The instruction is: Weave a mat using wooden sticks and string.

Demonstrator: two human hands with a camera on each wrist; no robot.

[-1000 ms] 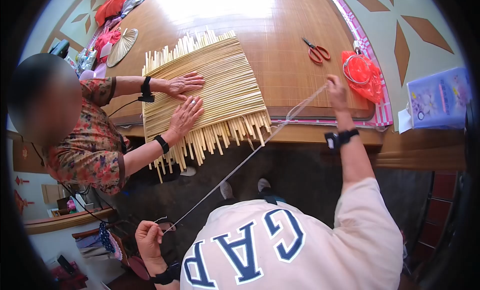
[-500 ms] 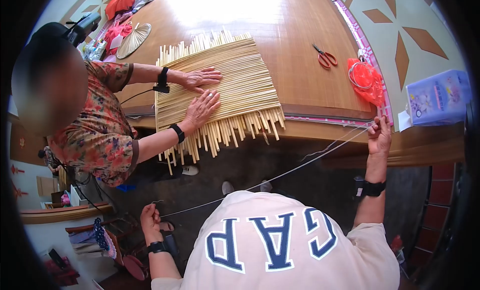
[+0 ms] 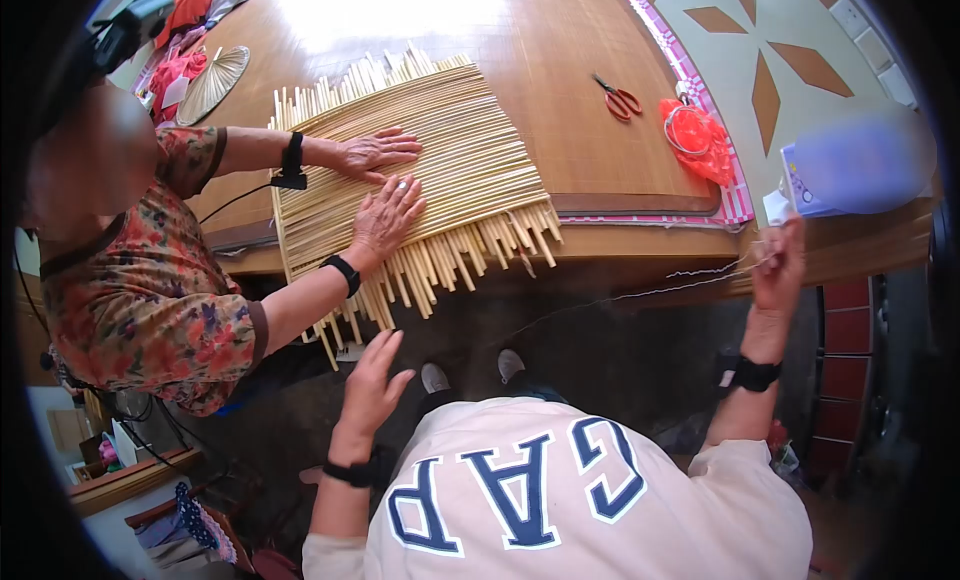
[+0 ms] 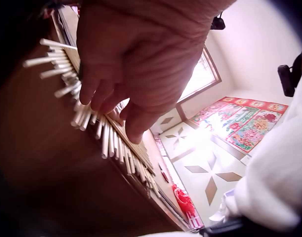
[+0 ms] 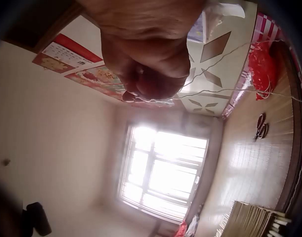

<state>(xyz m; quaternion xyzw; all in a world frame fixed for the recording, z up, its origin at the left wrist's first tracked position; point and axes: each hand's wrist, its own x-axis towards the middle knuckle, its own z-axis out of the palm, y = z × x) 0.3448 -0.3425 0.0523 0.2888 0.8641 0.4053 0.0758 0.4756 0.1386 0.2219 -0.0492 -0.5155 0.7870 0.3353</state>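
My right hand (image 3: pixel 778 270), beyond the table's front edge at the right, pinches a thin pale string (image 3: pixel 640 294) that trails left and hangs slack. In the right wrist view two strands of string (image 5: pixel 215 92) run from the curled fingers of that hand (image 5: pixel 146 64). My left hand (image 3: pixel 372 388) holds nothing, its fingers spread, just below the mat of thin sticks (image 3: pixel 450 150). In the left wrist view the left hand (image 4: pixel 136 59) appears in front of the stick ends (image 4: pixel 109 140). Another person's two hands (image 3: pixel 385 215) lie flat on the mat.
Red-handled scissors (image 3: pixel 620 102) and a red plastic bag (image 3: pixel 697 140) lie on the table (image 3: pixel 570 160) at the right. A blue-purple package (image 3: pixel 850 170) sits at the far right. A fan (image 3: pixel 213 85) lies at the back left, and the other person stands at the left.
The string was stretched taut between my hands and is now slack. My left hand let go of its end, opened, and moved up and right towards the mat. My right hand still pinches the string.
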